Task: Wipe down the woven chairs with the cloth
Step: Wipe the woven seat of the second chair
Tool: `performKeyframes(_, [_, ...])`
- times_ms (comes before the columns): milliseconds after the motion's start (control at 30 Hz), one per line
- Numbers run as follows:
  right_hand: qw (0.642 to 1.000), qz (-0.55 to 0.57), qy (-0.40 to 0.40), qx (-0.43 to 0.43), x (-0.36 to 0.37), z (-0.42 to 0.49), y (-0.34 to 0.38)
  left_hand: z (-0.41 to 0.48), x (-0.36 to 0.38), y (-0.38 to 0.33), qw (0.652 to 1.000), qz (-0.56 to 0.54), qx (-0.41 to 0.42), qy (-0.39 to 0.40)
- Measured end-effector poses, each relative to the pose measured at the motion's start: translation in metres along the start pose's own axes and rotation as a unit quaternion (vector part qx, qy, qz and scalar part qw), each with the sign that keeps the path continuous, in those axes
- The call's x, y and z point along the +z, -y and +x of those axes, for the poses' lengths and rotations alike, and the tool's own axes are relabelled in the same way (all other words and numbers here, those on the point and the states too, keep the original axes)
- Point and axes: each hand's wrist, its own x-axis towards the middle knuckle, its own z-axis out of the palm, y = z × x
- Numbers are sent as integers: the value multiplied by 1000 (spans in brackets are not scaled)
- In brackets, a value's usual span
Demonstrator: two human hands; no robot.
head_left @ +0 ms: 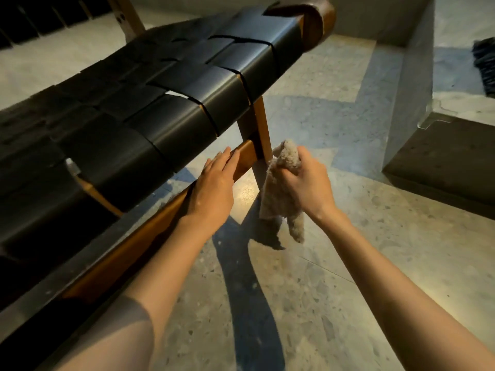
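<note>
one speckled grey terrazzo floor (375,263) fills the lower and right part of the view, smooth and crossed by dark shadows. on it stands one woven chair of broad black leather straps on a brown wooden frame (166,108). the straps are flat, slightly glossy bands crossed over and under each other, with small gaps between some of them. the chair's long axis runs from the lower left to the upper right, where it ends in one rolled brown end piece (308,20). one straight wooden side rail (150,231) runs along the near edge, and one slim wooden leg (261,124) drops from it to the floor. to the right lies one grey concrete step (442,167), blocky and matte, well apart from the chair.

two bare hands reach in. the left hand (214,186) lies flat with straight fingers on the side rail, at the straps' edge. the right hand (308,183) is curled round one beige fluffy cloth (278,194), bunched and hanging lengthwise downward above the floor, just beside the leg; whether it touches the leg cannot be told.
</note>
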Motion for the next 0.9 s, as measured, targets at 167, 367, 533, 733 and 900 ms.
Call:
performKeyframes(167, [997, 74, 2, 36, -23, -10, 38, -22, -11, -33, 977, -188, -19, 100])
performKeyframes(367, [939, 196, -4, 283, -58, -32, 89, -50, -50, -87, 879, -427, -154, 149])
performKeyframes(533, [911, 227, -18, 345, -128, -41, 158, -60, -134, -110, 840, -471, -179, 201])
performKeyframes(733, [920, 222, 13, 322, -224, -30, 280, -51, -284, -131, 862, -444, -165, 180])
performKeyframes(900, [932, 226, 48, 280, -295, -18, 412, -51, -441, -125, 883, -434, -104, 149])
